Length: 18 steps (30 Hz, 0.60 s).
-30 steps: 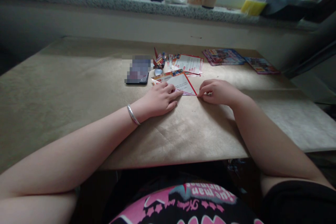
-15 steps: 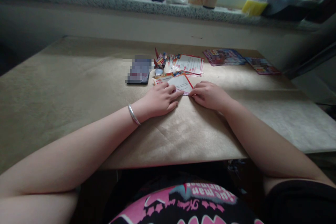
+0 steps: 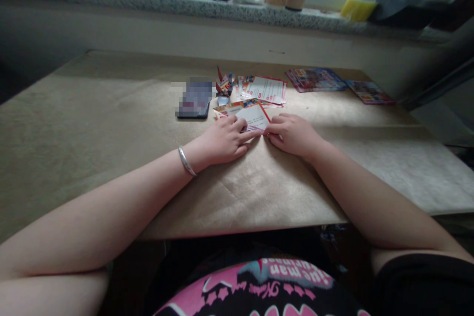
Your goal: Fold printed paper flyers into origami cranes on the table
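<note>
A printed paper sheet, white with a red edge, lies on the table just in front of me. My left hand rests over its near left part, palm down, thumb and one finger stretched toward the near corner. At that corner, the bent fingers of my right hand pinch the sheet's near right edge. The two hands almost meet there. Part of the sheet is hidden under my left fingers. Right behind it lie more printed sheets and a folded, colourful paper piece.
A dark phone, blurred out, lies left of the sheets. Colourful printed cards lie at the back right, with another card pile beside them. Behind the table, a stone windowsill holds bottles and a yellow object.
My left finger has slid slightly right along the sheet's near edge, up to my right fingertips. My right hand has shifted a little left. The sheet stays in place.
</note>
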Each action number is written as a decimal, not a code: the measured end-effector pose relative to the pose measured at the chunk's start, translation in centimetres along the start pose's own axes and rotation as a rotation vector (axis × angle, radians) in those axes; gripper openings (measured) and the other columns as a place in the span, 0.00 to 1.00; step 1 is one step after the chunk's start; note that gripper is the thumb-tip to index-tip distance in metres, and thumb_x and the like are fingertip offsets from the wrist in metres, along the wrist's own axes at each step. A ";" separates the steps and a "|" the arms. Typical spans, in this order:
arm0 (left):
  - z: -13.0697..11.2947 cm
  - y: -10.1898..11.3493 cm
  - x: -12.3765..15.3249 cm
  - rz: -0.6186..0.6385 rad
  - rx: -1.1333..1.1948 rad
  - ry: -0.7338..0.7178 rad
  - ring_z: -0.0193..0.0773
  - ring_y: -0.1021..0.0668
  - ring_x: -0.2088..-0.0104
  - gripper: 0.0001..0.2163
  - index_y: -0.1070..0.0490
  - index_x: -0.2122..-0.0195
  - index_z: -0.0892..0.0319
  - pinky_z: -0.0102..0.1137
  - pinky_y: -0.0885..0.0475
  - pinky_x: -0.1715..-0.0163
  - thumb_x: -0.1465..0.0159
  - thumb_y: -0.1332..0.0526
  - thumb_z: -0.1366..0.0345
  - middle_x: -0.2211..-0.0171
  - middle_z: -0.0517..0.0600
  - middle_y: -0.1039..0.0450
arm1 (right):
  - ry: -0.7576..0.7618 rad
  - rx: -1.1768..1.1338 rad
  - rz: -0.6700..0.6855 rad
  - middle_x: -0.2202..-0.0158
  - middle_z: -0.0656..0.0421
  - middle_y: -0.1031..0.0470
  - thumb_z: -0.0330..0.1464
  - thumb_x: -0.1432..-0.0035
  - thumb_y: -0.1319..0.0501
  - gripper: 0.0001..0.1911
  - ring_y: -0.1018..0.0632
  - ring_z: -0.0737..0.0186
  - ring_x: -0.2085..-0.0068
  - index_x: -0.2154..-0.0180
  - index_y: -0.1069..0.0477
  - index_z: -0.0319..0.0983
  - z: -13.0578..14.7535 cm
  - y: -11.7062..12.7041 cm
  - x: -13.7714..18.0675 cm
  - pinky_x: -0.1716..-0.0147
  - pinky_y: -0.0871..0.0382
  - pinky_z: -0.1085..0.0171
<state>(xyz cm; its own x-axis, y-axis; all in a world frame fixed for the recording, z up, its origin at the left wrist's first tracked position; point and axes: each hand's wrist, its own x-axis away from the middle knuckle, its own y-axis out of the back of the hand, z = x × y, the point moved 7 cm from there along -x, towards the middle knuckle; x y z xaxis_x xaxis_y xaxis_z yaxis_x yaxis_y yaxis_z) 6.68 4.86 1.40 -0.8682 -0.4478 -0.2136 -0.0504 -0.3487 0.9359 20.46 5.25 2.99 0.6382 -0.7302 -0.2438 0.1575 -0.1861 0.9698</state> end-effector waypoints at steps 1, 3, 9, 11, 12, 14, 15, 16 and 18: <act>0.0 0.0 0.0 0.001 0.008 0.001 0.48 0.28 0.54 0.22 0.34 0.36 0.52 0.42 0.35 0.49 0.28 0.51 0.57 0.53 0.59 0.28 | 0.001 -0.002 0.002 0.64 0.54 0.23 0.31 0.38 0.44 0.12 0.28 0.58 0.62 0.62 0.21 0.40 0.0 0.0 0.0 0.61 0.37 0.61; 0.0 0.1 0.0 0.004 0.026 0.000 0.48 0.28 0.54 0.21 0.33 0.36 0.53 0.43 0.35 0.49 0.28 0.51 0.57 0.52 0.59 0.28 | 0.000 0.001 0.006 0.63 0.53 0.23 0.31 0.38 0.45 0.12 0.28 0.58 0.62 0.62 0.21 0.40 0.0 0.0 0.0 0.62 0.37 0.61; 0.5 0.1 0.2 0.045 0.070 0.011 0.48 0.28 0.51 0.21 0.33 0.37 0.54 0.42 0.34 0.46 0.29 0.50 0.58 0.50 0.57 0.28 | 0.015 0.023 0.011 0.63 0.54 0.22 0.31 0.37 0.45 0.14 0.28 0.58 0.61 0.58 0.21 0.42 0.2 0.0 0.1 0.62 0.38 0.61; 0.7 0.2 0.3 0.051 0.091 -0.003 0.47 0.28 0.50 0.20 0.33 0.38 0.55 0.42 0.34 0.45 0.28 0.50 0.59 0.49 0.57 0.28 | 0.016 0.026 0.008 0.63 0.54 0.22 0.31 0.37 0.45 0.14 0.28 0.58 0.62 0.57 0.21 0.43 0.2 0.0 0.1 0.62 0.39 0.61; 0.7 0.3 0.4 0.052 0.103 -0.013 0.47 0.28 0.50 0.20 0.32 0.39 0.56 0.41 0.34 0.45 0.29 0.50 0.59 0.48 0.57 0.28 | 0.016 0.027 0.007 0.63 0.55 0.22 0.31 0.37 0.45 0.14 0.28 0.58 0.62 0.57 0.21 0.43 0.2 0.0 0.1 0.62 0.39 0.61; 1.0 0.4 0.5 0.053 0.128 -0.027 0.46 0.28 0.50 0.19 0.30 0.41 0.57 0.41 0.34 0.44 0.29 0.49 0.60 0.48 0.57 0.28 | 0.018 0.028 0.004 0.63 0.55 0.22 0.31 0.37 0.44 0.14 0.28 0.58 0.62 0.57 0.21 0.43 0.3 0.1 0.2 0.62 0.39 0.61; 1.1 0.5 0.5 0.054 0.143 -0.034 0.46 0.27 0.50 0.18 0.29 0.42 0.57 0.41 0.34 0.44 0.29 0.48 0.61 0.47 0.58 0.28 | 0.020 0.028 0.003 0.63 0.55 0.22 0.31 0.38 0.44 0.14 0.28 0.58 0.62 0.58 0.21 0.43 0.3 0.1 0.2 0.62 0.39 0.61; 1.2 0.5 0.5 0.055 0.161 -0.039 0.46 0.27 0.50 0.18 0.29 0.43 0.58 0.41 0.34 0.44 0.29 0.48 0.61 0.47 0.58 0.28 | 0.021 0.027 0.001 0.64 0.55 0.22 0.31 0.38 0.44 0.13 0.28 0.58 0.62 0.58 0.21 0.43 0.3 0.1 0.2 0.62 0.39 0.61; 1.5 0.5 0.6 0.057 0.195 -0.051 0.45 0.26 0.49 0.17 0.27 0.45 0.60 0.41 0.34 0.44 0.29 0.49 0.62 0.47 0.58 0.28 | 0.021 0.025 0.000 0.64 0.55 0.22 0.31 0.38 0.44 0.13 0.28 0.58 0.62 0.58 0.21 0.43 0.3 0.1 0.2 0.62 0.39 0.61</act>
<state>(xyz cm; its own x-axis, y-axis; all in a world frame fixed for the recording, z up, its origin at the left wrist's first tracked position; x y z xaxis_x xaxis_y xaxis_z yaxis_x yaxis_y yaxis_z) 5.38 5.67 2.17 -0.8961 -0.4182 -0.1486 -0.0907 -0.1553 0.9837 20.39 4.90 3.04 0.6539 -0.7163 -0.2436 0.1392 -0.2025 0.9693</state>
